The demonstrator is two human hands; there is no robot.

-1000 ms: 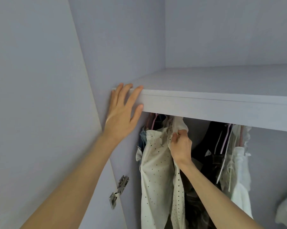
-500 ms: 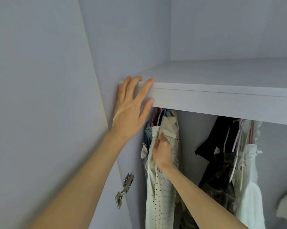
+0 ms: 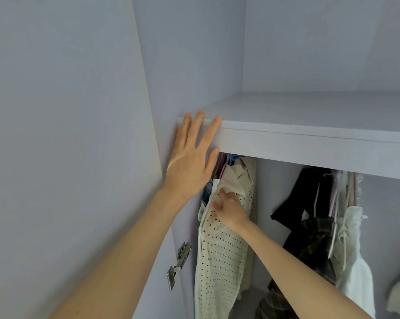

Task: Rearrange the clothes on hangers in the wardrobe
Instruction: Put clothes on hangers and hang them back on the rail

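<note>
- Head view: the left hand [image 3: 191,157] is lying flat with straight, spread fingers against the front edge of the pale grey wardrobe shelf [image 3: 309,143], at its left end where it meets the side wall.
- The right hand [image 3: 229,209] is reaching in below the shelf, its fingers curling into the upper part of the cream dotted garment [image 3: 219,256]; it is pinching the fabric near the neckline.
- That garment is hanging at the far left of the space under the shelf, beside a beige folded collar piece [image 3: 236,178] and pink and blue hangers [image 3: 226,161] showing just under the shelf edge.
- Well apart to the right, a black garment [image 3: 295,201], a dark plaid garment [image 3: 314,245] and a white garment [image 3: 353,261] are hanging together.
- A silver metal hinge [image 3: 178,261] is sitting on the open wardrobe door [image 3: 56,134] at the lower left.
</note>
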